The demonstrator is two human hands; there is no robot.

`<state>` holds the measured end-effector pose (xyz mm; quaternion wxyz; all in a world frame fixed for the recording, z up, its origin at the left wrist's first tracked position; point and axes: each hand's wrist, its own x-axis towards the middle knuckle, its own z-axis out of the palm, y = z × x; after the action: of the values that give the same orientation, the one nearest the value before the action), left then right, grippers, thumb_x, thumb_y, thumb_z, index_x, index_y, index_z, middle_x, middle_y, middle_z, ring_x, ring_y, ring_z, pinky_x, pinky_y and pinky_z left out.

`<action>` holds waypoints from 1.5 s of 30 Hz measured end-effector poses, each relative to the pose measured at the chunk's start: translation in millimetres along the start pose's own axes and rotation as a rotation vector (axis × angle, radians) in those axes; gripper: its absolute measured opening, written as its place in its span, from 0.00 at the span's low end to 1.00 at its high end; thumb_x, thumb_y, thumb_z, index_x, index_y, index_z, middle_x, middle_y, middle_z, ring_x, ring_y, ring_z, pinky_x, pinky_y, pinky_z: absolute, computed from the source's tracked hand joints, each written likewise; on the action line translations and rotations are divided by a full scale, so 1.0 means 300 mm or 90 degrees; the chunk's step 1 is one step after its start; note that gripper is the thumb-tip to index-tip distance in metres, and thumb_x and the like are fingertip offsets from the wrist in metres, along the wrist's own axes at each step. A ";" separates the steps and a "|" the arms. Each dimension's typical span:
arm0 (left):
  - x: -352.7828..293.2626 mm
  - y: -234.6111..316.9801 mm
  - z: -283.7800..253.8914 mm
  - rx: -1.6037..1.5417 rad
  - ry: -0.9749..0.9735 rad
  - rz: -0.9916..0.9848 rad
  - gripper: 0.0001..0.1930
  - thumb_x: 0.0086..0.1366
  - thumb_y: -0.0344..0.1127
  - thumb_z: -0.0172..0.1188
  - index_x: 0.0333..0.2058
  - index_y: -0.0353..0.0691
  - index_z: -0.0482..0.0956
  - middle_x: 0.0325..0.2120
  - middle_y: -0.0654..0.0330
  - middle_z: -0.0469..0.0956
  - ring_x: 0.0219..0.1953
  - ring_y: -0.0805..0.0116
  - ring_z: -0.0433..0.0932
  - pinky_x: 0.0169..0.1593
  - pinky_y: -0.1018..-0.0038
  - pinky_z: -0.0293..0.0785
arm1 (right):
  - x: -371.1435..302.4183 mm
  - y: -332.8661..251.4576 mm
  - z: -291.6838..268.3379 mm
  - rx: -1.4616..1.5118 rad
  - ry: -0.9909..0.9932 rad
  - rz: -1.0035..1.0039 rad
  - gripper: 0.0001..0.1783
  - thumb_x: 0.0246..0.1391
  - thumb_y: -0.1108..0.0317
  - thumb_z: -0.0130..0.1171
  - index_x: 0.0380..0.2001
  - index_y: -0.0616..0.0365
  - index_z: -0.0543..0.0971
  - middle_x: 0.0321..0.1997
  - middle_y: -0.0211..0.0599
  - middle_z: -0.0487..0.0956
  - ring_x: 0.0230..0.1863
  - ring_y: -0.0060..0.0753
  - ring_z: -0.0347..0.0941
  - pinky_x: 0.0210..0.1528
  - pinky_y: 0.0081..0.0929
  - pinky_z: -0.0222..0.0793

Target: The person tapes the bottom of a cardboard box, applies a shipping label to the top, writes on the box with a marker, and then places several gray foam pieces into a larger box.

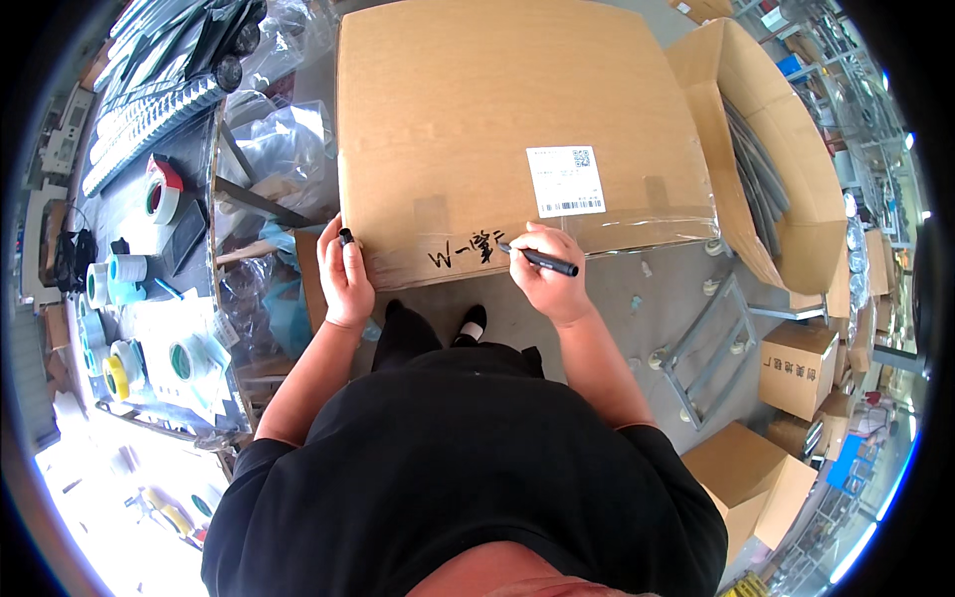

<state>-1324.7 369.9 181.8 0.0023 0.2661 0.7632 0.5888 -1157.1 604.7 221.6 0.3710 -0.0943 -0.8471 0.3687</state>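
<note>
A large closed cardboard box [477,109] stands in front of me, with a white printed label [565,182] near its front right and clear tape along its front edge. Between the fingers of my right hand [552,274] is a black marker pen [549,262], its tip at the box's surface. Black handwriting [466,251] runs along the front edge, ending at that tip. At the box's front left corner rests my left hand [345,279], closed around a small black marker cap [345,237], only its end showing.
On the left, a dark worktable [149,239] carries tape rolls [126,269] and a blue pen [169,289]. To the right stand an open carton [811,169] with grey contents, a wheeled metal frame [711,343], a smaller carton [799,370] and an open box [741,468].
</note>
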 end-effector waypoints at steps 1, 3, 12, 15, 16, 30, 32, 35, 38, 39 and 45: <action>0.000 0.003 0.001 0.002 0.005 0.004 0.17 0.71 0.30 0.43 0.55 0.27 0.68 0.60 0.52 0.63 0.58 0.64 0.68 0.61 0.72 0.61 | 0.000 0.000 -0.004 0.003 -0.001 0.001 0.06 0.43 0.75 0.63 0.25 0.56 0.76 0.21 0.37 0.77 0.26 0.44 0.73 0.51 0.40 0.74; -0.003 0.005 -0.001 0.008 0.010 0.002 0.17 0.71 0.30 0.44 0.54 0.27 0.69 0.60 0.52 0.63 0.58 0.64 0.68 0.61 0.72 0.62 | 0.000 -0.002 -0.017 0.054 -0.047 0.037 0.05 0.43 0.75 0.63 0.25 0.57 0.76 0.22 0.37 0.78 0.27 0.45 0.74 0.53 0.41 0.73; 0.002 0.007 -0.001 0.045 0.026 0.020 0.15 0.70 0.32 0.45 0.46 0.26 0.74 0.57 0.47 0.67 0.57 0.57 0.68 0.60 0.67 0.63 | -0.008 0.012 -0.016 -0.002 -0.034 0.007 0.05 0.45 0.73 0.62 0.26 0.57 0.75 0.24 0.36 0.78 0.28 0.45 0.75 0.44 0.39 0.75; 0.005 0.008 0.001 0.047 0.023 0.018 0.15 0.71 0.32 0.45 0.46 0.26 0.74 0.57 0.47 0.67 0.57 0.57 0.68 0.60 0.67 0.63 | -0.007 0.009 -0.017 0.015 -0.035 0.018 0.05 0.45 0.73 0.61 0.25 0.57 0.75 0.24 0.37 0.78 0.29 0.46 0.76 0.49 0.40 0.75; 0.007 0.007 0.003 0.049 0.022 0.021 0.15 0.71 0.32 0.45 0.46 0.26 0.74 0.57 0.47 0.67 0.57 0.56 0.68 0.60 0.67 0.63 | -0.009 0.014 -0.018 0.015 -0.035 0.020 0.05 0.45 0.73 0.61 0.25 0.57 0.75 0.24 0.37 0.78 0.29 0.46 0.76 0.49 0.40 0.75; 0.007 -0.006 -0.001 0.045 0.004 0.033 0.16 0.71 0.31 0.44 0.52 0.27 0.70 0.58 0.49 0.65 0.59 0.57 0.67 0.62 0.68 0.61 | 0.009 0.015 -0.071 0.019 0.007 0.117 0.05 0.46 0.77 0.63 0.28 0.60 0.78 0.26 0.36 0.78 0.22 0.32 0.72 0.27 0.26 0.69; 0.007 -0.009 0.002 0.060 0.003 0.031 0.21 0.73 0.38 0.42 0.55 0.27 0.68 0.57 0.50 0.67 0.58 0.60 0.67 0.61 0.68 0.61 | 0.001 0.012 -0.073 0.017 0.015 0.150 0.05 0.46 0.77 0.63 0.29 0.60 0.78 0.26 0.37 0.78 0.21 0.31 0.71 0.26 0.26 0.69; 0.013 -0.008 0.004 0.080 0.001 0.041 0.21 0.73 0.38 0.42 0.56 0.27 0.68 0.56 0.50 0.67 0.58 0.60 0.67 0.61 0.68 0.60 | -0.005 0.024 -0.076 0.006 0.014 0.170 0.05 0.46 0.77 0.63 0.29 0.60 0.77 0.26 0.36 0.78 0.21 0.30 0.71 0.26 0.25 0.69; 0.010 -0.020 0.003 0.066 0.005 0.063 0.21 0.73 0.38 0.41 0.56 0.27 0.68 0.56 0.49 0.67 0.58 0.59 0.67 0.62 0.68 0.60 | -0.004 0.026 -0.082 -0.012 0.012 0.134 0.06 0.45 0.77 0.63 0.29 0.60 0.77 0.25 0.36 0.78 0.21 0.30 0.71 0.26 0.25 0.69; 0.009 -0.019 0.003 0.066 0.004 0.064 0.21 0.73 0.38 0.41 0.56 0.27 0.68 0.56 0.49 0.67 0.58 0.59 0.67 0.62 0.68 0.60 | -0.003 0.025 -0.084 -0.021 0.017 0.112 0.06 0.45 0.77 0.63 0.28 0.59 0.77 0.25 0.36 0.78 0.21 0.30 0.71 0.26 0.26 0.69; 0.011 0.000 0.004 0.081 0.003 0.052 0.21 0.73 0.37 0.41 0.55 0.26 0.68 0.56 0.48 0.68 0.58 0.58 0.67 0.62 0.67 0.60 | -0.010 0.048 -0.071 -0.043 0.052 0.122 0.05 0.45 0.76 0.62 0.28 0.58 0.76 0.24 0.36 0.78 0.22 0.35 0.72 0.27 0.29 0.70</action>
<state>-1327.1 372.3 182.5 -0.0405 0.2949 0.7879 0.5391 -1141.7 625.4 219.6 0.3649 -0.2021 -0.8304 0.3694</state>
